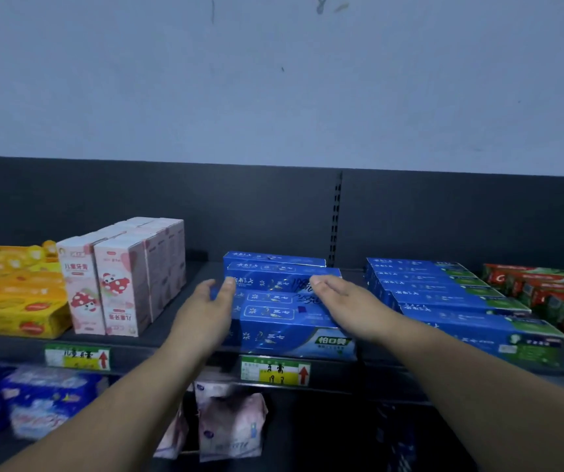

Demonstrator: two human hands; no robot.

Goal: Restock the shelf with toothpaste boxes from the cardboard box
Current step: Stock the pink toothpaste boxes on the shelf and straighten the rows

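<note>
left hand [211, 296] and right hand [336, 294] are flanking the blue toothpaste boxes [274, 321] on the shelf [195, 270]
both hands are lying open, fingers straight, touching the stack's left and right sides and hiding parts of its upper boxes; blur is smearing the print. the stack is sitting at the shelf's front edge above a price label [275, 371], with bare shelf showing between it and the pink boxes [120, 284].
</note>
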